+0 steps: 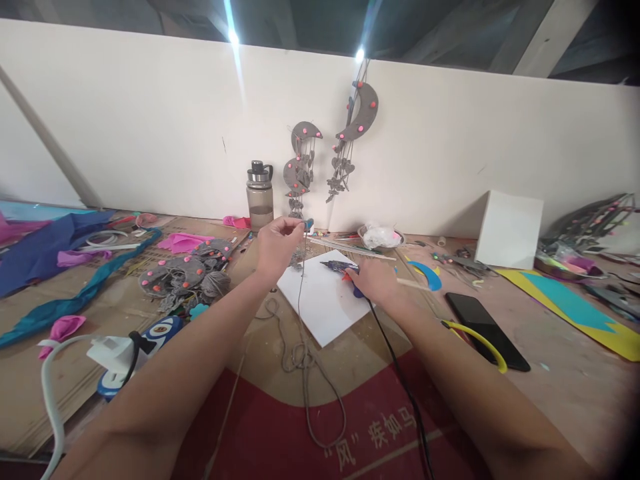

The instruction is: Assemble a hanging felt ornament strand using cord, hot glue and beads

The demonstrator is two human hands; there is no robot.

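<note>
My left hand (279, 245) is raised over the table, thumb and fingertips pinching a small blue piece (309, 225) with grey yarn (301, 300) hanging from it. The yarn trails down in loose loops onto the cardboard (280, 377). In my right hand (376, 279) is a glue gun (340, 267), its dark nozzle pointing left toward the yarn. A black cord (390, 347) runs from its handle toward me. Beneath both hands lies a white square sheet (323, 320). My fingers partly hide the blue piece and the gun's handle.
Grey moon hangings (367, 113) hang against the white wall, beside a water bottle (260, 200). Grey felt pieces and yarn (185, 273) lie at left, behind a power strip (165, 328). A phone (485, 330) and yellow loop (477, 340) are at right.
</note>
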